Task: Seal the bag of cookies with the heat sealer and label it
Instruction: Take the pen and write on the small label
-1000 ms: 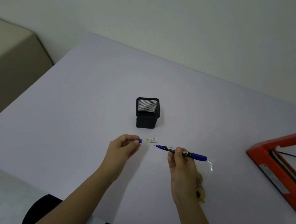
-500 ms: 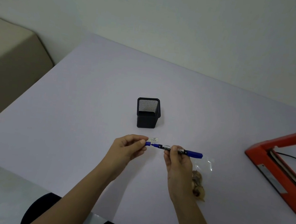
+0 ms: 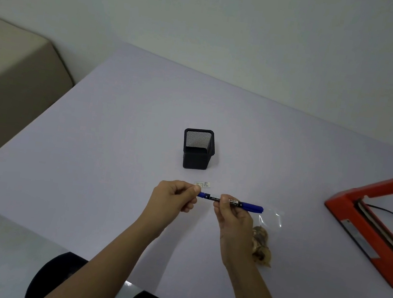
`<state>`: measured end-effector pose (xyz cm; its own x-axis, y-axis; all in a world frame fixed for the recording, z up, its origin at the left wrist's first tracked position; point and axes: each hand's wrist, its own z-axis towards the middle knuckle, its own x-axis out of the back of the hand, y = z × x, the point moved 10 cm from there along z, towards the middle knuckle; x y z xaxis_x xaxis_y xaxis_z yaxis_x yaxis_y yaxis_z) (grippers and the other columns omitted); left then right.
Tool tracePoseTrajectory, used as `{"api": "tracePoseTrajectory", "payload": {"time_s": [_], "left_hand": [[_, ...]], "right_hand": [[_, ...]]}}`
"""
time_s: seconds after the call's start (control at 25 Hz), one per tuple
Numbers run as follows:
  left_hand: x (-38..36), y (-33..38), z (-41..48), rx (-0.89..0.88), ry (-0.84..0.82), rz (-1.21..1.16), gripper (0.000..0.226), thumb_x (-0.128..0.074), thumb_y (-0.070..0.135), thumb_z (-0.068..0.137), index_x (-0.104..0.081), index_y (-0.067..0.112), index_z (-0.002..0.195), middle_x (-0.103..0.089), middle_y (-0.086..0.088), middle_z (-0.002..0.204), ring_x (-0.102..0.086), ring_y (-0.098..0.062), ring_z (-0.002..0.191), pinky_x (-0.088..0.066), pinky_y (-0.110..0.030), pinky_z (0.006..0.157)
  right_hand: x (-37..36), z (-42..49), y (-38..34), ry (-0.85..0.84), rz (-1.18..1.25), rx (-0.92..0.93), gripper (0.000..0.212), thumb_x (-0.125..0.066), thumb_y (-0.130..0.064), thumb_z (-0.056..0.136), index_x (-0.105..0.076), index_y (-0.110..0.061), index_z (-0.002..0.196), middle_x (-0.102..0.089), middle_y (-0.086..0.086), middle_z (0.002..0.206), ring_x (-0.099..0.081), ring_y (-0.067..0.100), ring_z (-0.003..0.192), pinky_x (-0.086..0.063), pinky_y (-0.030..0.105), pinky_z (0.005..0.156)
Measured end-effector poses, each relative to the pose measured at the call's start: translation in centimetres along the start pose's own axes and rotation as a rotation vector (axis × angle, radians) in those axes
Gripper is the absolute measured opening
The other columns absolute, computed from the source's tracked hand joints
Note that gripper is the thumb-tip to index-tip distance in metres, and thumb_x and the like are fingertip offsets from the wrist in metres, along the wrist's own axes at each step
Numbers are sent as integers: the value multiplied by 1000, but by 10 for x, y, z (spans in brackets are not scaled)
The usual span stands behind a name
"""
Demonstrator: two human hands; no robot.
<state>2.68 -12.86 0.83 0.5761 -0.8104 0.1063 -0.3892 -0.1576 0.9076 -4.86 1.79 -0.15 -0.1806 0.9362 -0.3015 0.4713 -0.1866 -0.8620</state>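
My right hand [image 3: 231, 212] grips a blue marker [image 3: 249, 206] by its black middle and holds it level above the table. My left hand [image 3: 174, 196] pinches the blue cap [image 3: 201, 194] seated on the marker's left end. A small white label [image 3: 202, 184] lies on the table just behind my left fingertips. The clear bag of cookies [image 3: 262, 242] lies flat to the right of my right wrist, partly hidden by it. The orange heat sealer [image 3: 366, 221] sits at the right edge with its arm raised.
A black mesh pen holder [image 3: 198, 149] stands upright behind the label. The sealer's black cord [image 3: 392, 213] trails off to the right. A beige upholstered seat [image 3: 11, 89] stands left of the pale table [image 3: 89, 159]. A dark stool shows below the table's near edge.
My left hand, holding the cap apart from the marker a second ago, has brought it rightward onto the marker's tip. My right hand has shifted slightly left with the marker.
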Motion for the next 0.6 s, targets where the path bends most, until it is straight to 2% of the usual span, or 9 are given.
{"api": "tracePoseTrajectory", "payload": {"time_s": [0.24, 0.36, 0.44, 0.52, 0.56, 0.6], "left_hand": [[5, -16, 1, 33, 107, -84, 18, -57, 20, 91, -70, 10, 99, -66, -2, 70, -58, -8, 61, -51, -15, 62], [7, -7, 12, -1, 111, -118, 22, -58, 21, 91, -71, 7, 103, -68, -4, 76, -60, -9, 65, -53, -16, 67], [14, 11, 23, -84, 141, -43, 26, -55, 26, 93, -68, 12, 111, -70, -3, 83, -64, -8, 69, -54, -17, 72], [30, 32, 39, -161, 249, 148, 29, -48, 29, 96, -62, 17, 119, -68, 0, 89, -64, -11, 75, -48, -10, 72], [37, 42, 49, -186, 294, 253, 26, -45, 27, 97, -63, 18, 113, -65, 1, 84, -59, -14, 75, -42, -8, 67], [40, 48, 62, -197, 310, 333, 21, -42, 24, 98, -63, 21, 98, -57, 4, 76, -51, -16, 73, -36, -11, 61]], "right_hand": [[-11, 15, -8, -147, -193, -29, 9, -58, -13, 88, -66, -18, 86, -70, -2, 84, -65, 9, 77, -53, 13, 67], [-5, 39, -29, -36, -43, -30, 5, -52, -22, 92, -56, -19, 91, -63, 2, 87, -61, 7, 71, -54, 13, 65], [-7, 57, -54, 8, -102, 108, 6, -49, -22, 94, -51, -18, 91, -64, 5, 89, -63, 4, 67, -54, 16, 68], [-26, 72, -82, -27, -312, 307, 4, -49, -19, 95, -50, -16, 92, -66, 2, 90, -66, 6, 73, -53, 22, 76], [-41, 78, -94, -47, -429, 407, 4, -50, -19, 94, -49, -16, 93, -67, 1, 89, -67, 11, 77, -52, 25, 78], [-58, 85, -102, -72, -542, 487, 4, -51, -20, 94, -49, -17, 94, -67, 0, 88, -67, 15, 79, -52, 24, 77]]}}
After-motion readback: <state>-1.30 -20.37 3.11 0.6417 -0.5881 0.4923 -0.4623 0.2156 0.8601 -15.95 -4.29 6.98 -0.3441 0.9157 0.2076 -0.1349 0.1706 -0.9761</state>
